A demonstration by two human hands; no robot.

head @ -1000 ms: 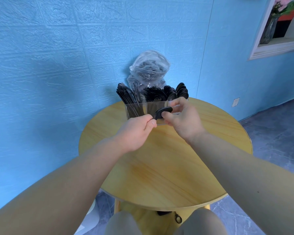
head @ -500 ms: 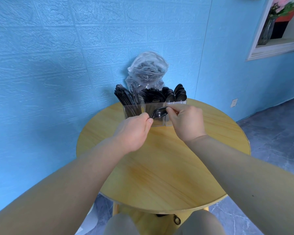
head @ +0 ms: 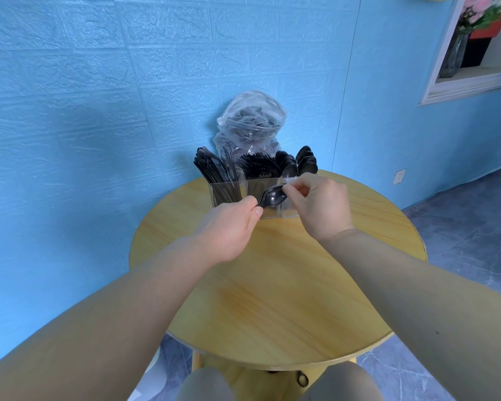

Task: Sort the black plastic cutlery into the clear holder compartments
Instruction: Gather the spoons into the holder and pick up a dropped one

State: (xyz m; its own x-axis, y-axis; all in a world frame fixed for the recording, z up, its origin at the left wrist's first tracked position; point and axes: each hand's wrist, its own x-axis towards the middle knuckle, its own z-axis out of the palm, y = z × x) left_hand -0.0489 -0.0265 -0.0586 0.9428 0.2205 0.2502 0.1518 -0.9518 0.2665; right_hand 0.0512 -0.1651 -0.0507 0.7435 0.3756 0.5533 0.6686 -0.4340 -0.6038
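- Head view: one black spoon (head: 272, 197) held in front of the clear holder (head: 275, 208), above the tabletop (head: 272, 285); not yet in a compartment
- Left hand (head: 229, 230) grip: pinching spoon handle end between thumb and forefinger; right hand (head: 320, 204) grip: fingertips pinched at the bowl tip, on what looks like a clear wrapper; exact contact hard to tell
- Handling, judged: very light, thin, fairly stiff plastic; smooth and a bit slippery; could snap if bent; best taken by the handle, bowl kept up for dropping in
- Counts: 1 spoon in hand; 1 holder with 3 compartments seen from the front; left one with knife-like pieces, middle with forks, right with spoons; pieces per compartment too dense to count
- 1 clear plastic bag (head: 250, 123) of more cutlery behind holder, against the blue wall; contents uncountable
- 2 hands, both busy on the same spoon
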